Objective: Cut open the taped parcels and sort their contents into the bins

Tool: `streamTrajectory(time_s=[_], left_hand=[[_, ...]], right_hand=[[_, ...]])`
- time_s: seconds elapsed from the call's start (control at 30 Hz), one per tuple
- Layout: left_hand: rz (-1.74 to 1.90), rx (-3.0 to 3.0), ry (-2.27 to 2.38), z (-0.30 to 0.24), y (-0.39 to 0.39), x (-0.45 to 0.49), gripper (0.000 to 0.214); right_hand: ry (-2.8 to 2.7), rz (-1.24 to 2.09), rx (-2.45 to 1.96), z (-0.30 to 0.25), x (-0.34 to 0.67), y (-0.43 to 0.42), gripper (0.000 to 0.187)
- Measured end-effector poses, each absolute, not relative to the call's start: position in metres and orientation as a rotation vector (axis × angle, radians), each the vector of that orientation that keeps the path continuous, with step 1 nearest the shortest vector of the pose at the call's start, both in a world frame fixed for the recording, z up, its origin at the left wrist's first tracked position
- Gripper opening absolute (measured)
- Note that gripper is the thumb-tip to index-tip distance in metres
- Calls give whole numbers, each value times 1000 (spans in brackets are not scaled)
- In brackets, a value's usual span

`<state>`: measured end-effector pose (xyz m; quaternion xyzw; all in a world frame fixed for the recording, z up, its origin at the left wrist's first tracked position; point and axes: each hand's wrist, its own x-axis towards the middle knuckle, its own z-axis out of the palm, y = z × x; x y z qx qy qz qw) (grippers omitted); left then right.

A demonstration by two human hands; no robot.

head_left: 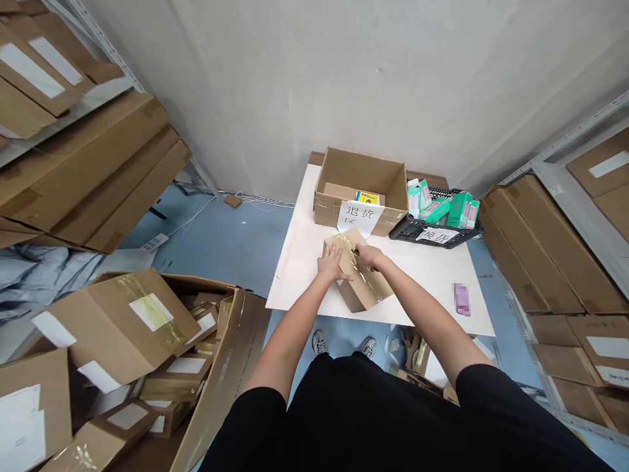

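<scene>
A taped cardboard box (361,288) lies at an angle on the white table (299,262), with clear tape along its top. My left hand (331,263) rests on the box's left side, fingers spread flat against the cardboard. In my right hand (369,257) is a slim dark and yellow box cutter (355,252), closed in my fingers at the tape near the far end. Most of the cutter is hidden by the hand, and I cannot make out its blade.
Behind stands an open carton (327,210) with a paper sign and a yellow-blue package inside. Beside it, a black crate (405,231) holds green-and-pink boxes. A blurred purple item (462,299) lies at right. A large bin (248,328) of parcels stands left; shelves flank both sides.
</scene>
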<state>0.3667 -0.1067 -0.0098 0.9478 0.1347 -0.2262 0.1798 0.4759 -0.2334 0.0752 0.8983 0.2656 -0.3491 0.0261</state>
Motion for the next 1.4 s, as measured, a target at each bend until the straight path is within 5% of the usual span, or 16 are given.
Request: streamTrajectory(time_s=[0.63, 0.8, 0.9, 1.13, 1.27, 1.4], left_hand=[[-626, 2750, 415, -2, -107, 365, 142], [-514, 2763, 546, -5, -141, 367, 133], [-500, 2758, 634, -4, -177, 372, 127], [-457, 2777, 796, -5, -266, 391, 120], [-483, 2816, 911, -2, -285, 402, 110], [-487, 2838, 890, 10, -277, 425, 98]], right_hand=[[669, -1059, 2693, 69, 383, -458, 36], [250, -653, 3202, 35, 415, -483, 64], [-68, -686, 3465, 2, 451, -471, 87], [-396, -525, 3683, -23, 567, -452, 101], [-83, -648, 3718, -24, 610, -458, 95], [27, -944, 3880, -37, 605, -479, 63]])
